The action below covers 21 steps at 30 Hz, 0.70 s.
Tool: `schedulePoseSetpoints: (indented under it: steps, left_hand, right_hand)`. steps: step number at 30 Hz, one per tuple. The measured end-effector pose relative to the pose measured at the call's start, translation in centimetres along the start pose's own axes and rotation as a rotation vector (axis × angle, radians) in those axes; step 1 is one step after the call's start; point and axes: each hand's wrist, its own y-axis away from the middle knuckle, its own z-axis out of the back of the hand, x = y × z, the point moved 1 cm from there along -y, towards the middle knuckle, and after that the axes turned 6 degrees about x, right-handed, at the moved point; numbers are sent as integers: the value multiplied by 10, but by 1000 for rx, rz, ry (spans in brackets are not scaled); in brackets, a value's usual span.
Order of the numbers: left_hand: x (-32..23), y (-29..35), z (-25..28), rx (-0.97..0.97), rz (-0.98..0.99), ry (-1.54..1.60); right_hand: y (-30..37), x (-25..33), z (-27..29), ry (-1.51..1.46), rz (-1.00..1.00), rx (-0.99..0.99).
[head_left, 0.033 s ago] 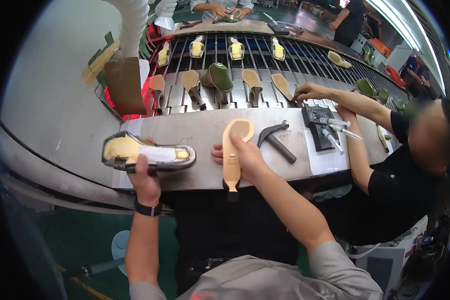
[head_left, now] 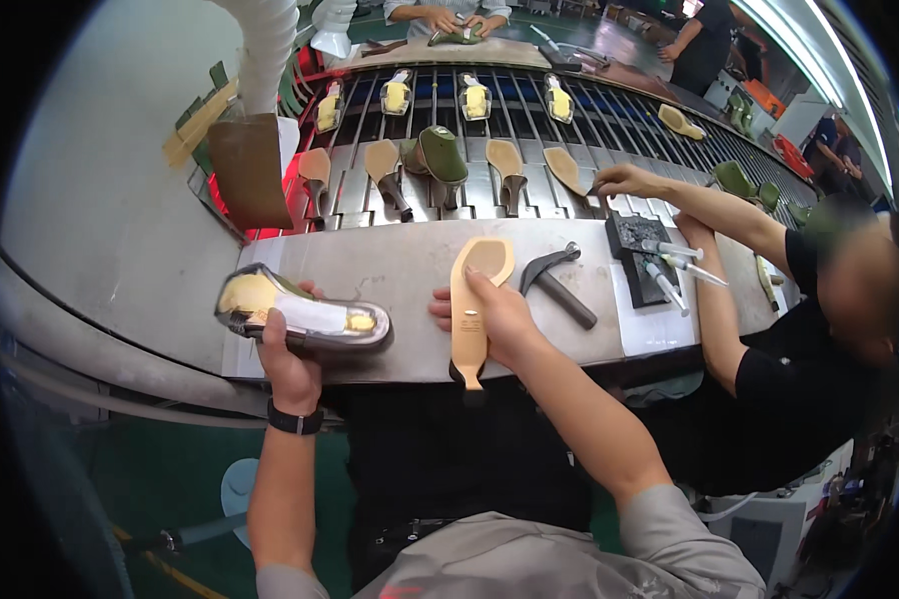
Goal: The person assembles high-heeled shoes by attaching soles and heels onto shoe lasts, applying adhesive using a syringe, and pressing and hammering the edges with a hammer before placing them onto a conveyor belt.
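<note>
My left hand [head_left: 292,367] grips a lasted shoe upper [head_left: 320,315], turned bottom up, with yellow patches and a white strip along its underside. Its fingers curl partly out of sight behind the shoe. To the right, my right hand [head_left: 502,317] holds a beige shoe sole [head_left: 466,324] with a dark heel tip pointing toward me. The thumb lies on the sole's face, and the other fingers pass beneath it. Both pieces are above the metal bench top [head_left: 390,270], apart from each other. A hammer [head_left: 561,285] with a dark handle lies just right of my right hand.
A dark block [head_left: 637,258] with several syringes [head_left: 681,262] sits on white paper. Heeled soles [head_left: 385,170] and a green shoe [head_left: 440,158] line the roller conveyor [head_left: 514,90]; more uppers lie beyond. At right, a co-worker's hand [head_left: 629,181] reaches over the bench. A white hose [head_left: 268,55] hangs at upper left.
The shoe upper in my left hand has shifted slightly right and levelled a little. My right hand and the sole have moved slightly right. The co-worker's hand has shifted slightly right too.
</note>
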Motion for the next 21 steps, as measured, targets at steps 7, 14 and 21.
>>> schedulePoseSetpoints:
  steps: [7,14,21]
  left_hand:
    - [20,24,-9,-81,128,-55]
    - [23,22,-4,-32,107,5]
    - [30,23,2,4,23,56]
  right_hand:
    - [17,40,49,303,96,-86]
    - [-35,63,31,936,98,-137]
    - [-20,57,48,1387,362,-456]
